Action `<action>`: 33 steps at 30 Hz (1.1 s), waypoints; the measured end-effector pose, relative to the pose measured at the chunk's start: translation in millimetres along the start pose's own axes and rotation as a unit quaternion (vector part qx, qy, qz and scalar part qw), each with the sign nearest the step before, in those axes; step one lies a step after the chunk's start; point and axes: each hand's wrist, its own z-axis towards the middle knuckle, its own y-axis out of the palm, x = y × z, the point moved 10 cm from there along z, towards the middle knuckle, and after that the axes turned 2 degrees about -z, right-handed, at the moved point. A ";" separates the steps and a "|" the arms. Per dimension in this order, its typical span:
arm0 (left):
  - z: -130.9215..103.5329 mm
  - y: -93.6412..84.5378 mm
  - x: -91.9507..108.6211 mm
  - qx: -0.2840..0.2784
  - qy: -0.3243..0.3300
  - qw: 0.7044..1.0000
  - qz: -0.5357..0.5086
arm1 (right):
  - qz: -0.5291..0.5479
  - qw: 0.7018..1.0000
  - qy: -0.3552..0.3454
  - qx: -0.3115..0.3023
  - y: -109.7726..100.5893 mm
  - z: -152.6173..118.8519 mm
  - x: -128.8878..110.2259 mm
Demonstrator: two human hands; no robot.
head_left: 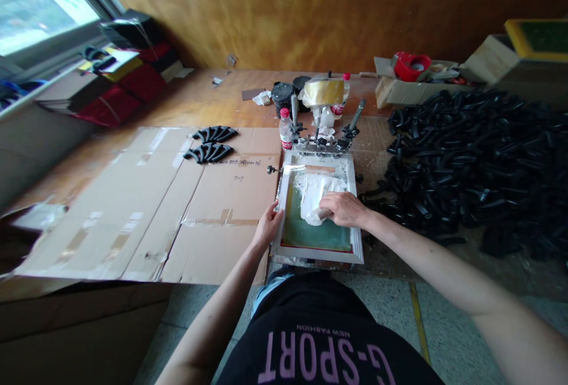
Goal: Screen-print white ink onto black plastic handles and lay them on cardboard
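A screen printing frame (356, 237) with a green mesh lies flat in front of me, hinged to a metal clamp (322, 147) at its far end. Thick white ink (313, 187) is spread over the upper middle of the mesh. My right hand (344, 209) is closed around a small squeegee (325, 214), mostly hidden by the fingers, pressed against the ink's near edge. At the frame's left edge, my left hand (268, 224) grips the side with its fingers. Two rows of black curved plastic pieces (208, 153) lie on the cardboard to the left.
A large heap of black pieces (461, 160) covers the right side. Behind the clamp stand a red-capped bottle (285, 128), a dark tub (283, 96) and a tape roll (326, 93). Flattened cardboard (133, 213) covers the left. An open box (399, 92) holds red tape.
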 end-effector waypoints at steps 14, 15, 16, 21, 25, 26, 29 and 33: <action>-18.4 -7.5 47.6 -0.047 -0.011 0.996 -0.071 | 0.013 0.971 0.191 0.141 -65.8 48.4 71.3; -20.5 -10.7 60.4 -0.046 -0.008 0.995 -0.083 | 0.016 0.963 0.219 0.159 -79.2 47.5 91.9; -21.0 -13.4 74.2 -0.044 -0.004 0.994 -0.096 | 0.021 0.950 0.250 0.183 -92.1 39.9 113.8; -0.1 -26.3 168.0 0.010 0.127 0.966 -0.225 | 0.039 0.862 0.439 0.250 -96.2 -55.8 191.9; 17.4 -14.8 214.1 -0.009 0.172 0.952 -0.252 | 0.085 0.926 0.359 0.078 -0.2 -61.6 145.5; 15.9 -12.0 213.0 0.000 0.172 0.951 -0.256 | 0.074 0.942 0.323 0.048 20.4 -55.6 124.3; -5.6 20.4 167.7 -0.018 0.092 0.962 -0.257 | 0.029 0.948 0.315 0.019 53.2 -42.5 78.3; -68.1 103.9 54.9 -0.201 -0.148 0.947 -0.200 | 0.043 0.938 0.332 0.094 39.6 -31.1 28.9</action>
